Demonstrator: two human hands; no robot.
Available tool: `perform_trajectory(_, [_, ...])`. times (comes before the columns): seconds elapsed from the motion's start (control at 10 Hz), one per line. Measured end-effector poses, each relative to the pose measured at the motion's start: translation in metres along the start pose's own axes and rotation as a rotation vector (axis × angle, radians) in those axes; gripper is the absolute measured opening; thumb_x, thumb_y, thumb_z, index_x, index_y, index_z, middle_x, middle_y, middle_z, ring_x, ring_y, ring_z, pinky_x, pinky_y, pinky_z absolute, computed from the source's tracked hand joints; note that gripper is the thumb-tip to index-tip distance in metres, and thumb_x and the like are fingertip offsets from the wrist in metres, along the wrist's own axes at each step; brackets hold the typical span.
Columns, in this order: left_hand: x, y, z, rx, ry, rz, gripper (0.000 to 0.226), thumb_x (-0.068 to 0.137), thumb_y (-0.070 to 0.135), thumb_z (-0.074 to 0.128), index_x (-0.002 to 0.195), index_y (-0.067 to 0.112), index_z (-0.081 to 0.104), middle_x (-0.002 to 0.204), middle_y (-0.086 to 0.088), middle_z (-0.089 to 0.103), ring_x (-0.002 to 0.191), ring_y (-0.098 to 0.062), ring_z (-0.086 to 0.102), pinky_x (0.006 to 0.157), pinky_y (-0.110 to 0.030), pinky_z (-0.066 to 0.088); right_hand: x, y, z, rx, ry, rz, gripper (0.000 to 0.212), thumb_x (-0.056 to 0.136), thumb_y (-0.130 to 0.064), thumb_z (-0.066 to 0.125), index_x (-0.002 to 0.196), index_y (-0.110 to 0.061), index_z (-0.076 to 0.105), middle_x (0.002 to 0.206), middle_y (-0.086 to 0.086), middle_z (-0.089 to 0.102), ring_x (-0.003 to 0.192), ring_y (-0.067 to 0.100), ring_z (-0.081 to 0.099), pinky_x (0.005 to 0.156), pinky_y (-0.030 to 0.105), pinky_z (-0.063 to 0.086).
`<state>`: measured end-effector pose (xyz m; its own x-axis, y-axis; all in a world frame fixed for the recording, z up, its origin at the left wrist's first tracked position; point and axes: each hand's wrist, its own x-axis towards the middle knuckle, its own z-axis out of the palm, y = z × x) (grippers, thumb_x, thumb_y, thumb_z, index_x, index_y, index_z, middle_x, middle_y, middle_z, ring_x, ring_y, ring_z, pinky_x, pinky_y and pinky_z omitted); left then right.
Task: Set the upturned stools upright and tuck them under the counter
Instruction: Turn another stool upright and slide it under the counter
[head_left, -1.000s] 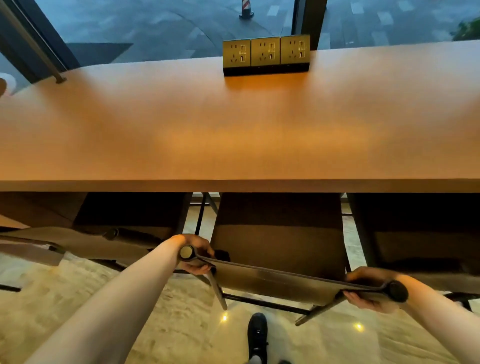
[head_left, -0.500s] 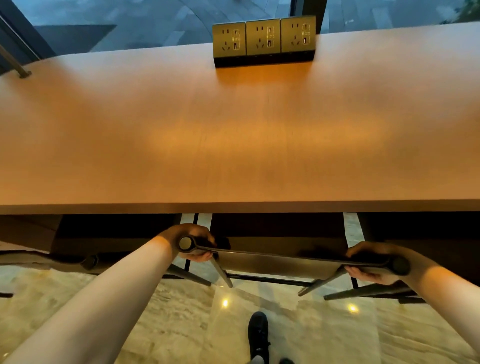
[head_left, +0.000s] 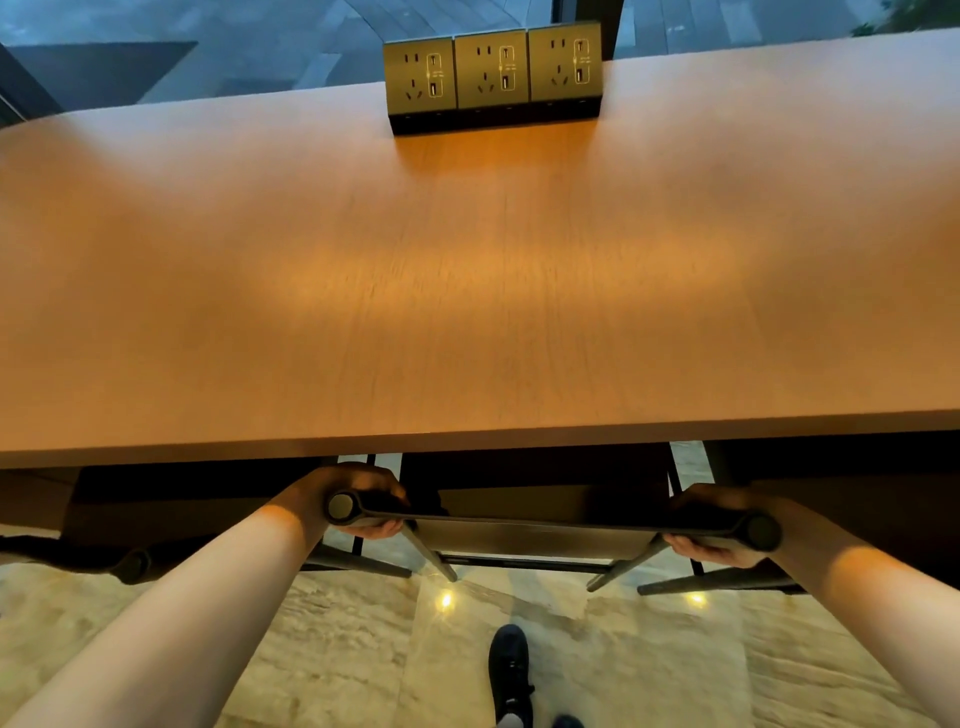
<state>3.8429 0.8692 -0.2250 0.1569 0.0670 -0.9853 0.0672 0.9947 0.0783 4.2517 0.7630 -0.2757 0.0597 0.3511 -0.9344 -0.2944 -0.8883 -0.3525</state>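
Both hands curl around the near edge of the stool (head_left: 550, 535), the left hand (head_left: 358, 506) at its left corner, the right hand (head_left: 719, 530) at its right. The stool stands upright low in the frame, mostly beneath the tabletop (head_left: 467, 312); a socket block (head_left: 493, 78) sits at upper centre.

Warm overhead light is pooling across the middle of the counter (head_left: 478, 291), while deep shadow is swallowing everything beneath its front edge. Two small glare spots are glinting on the floor (head_left: 311, 649) below the counter. The counter's edges are bowing from wide-angle distortion.
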Motion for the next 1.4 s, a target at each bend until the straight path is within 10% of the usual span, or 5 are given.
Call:
perform_trajectory(0.3, [0.050,0.002,-0.026,0.259,0.114,-0.043,0.013,0.097,0.006,0.050,0.094,-0.004,0.057,0.075,-0.018,0.058,0.048,-0.027,0.065,0.045,-0.028,0.057,0.018,0.007,0.013,-0.100,0.047,0.022,0.007,0.096,-0.006,0.054,0.090,-0.002,0.056,0.091,0.017,0.060,0.050,0.023,0.069,0.102,0.042,0.050])
perform_trajectory(0.4, [0.060,0.000,-0.032,0.298,0.132,-0.050,0.011,0.097,0.005,0.051,0.102,-0.005,0.054,0.076,-0.019,0.060,0.050,-0.027,0.066,0.045,-0.029,0.057,0.025,0.012,0.013,-0.115,0.060,0.017,0.006,0.095,-0.004,0.054,0.090,-0.001,0.056,0.089,0.018,0.060,0.055,0.024,0.067,0.102,0.044,0.050])
perform_trajectory(0.6, [0.072,-0.008,-0.043,0.333,0.102,-0.071,0.012,0.096,0.002,0.053,0.105,-0.005,0.052,0.077,-0.018,0.059,0.059,-0.025,0.063,0.048,-0.028,0.057,0.022,0.022,0.008,-0.117,-0.008,0.117,0.015,0.093,-0.004,0.057,0.106,0.004,0.055,0.085,0.021,0.063,0.050,0.026,0.069,0.050,0.034,0.060])
perform_trajectory(1.0, [0.066,-0.019,-0.042,0.354,0.075,-0.103,0.029,0.097,0.007,0.054,0.121,-0.007,0.046,0.083,-0.022,0.059,0.053,-0.030,0.067,0.044,-0.032,0.057,0.013,0.031,0.000,0.014,-0.058,0.246,0.041,0.086,-0.004,0.065,0.124,0.003,0.050,0.099,0.031,0.062,0.081,0.037,0.068,0.063,0.042,0.062])
perform_trajectory(1.4, [0.019,-0.011,-0.026,0.920,0.244,0.247,0.039,0.100,0.042,0.047,0.134,0.025,0.058,0.134,-0.001,0.056,0.129,-0.020,0.048,0.104,-0.033,0.035,-0.018,0.009,0.012,-0.685,0.059,0.075,0.038,0.097,-0.031,0.058,0.125,-0.006,0.054,0.117,0.022,0.061,0.095,0.033,0.065,0.074,0.040,0.062])
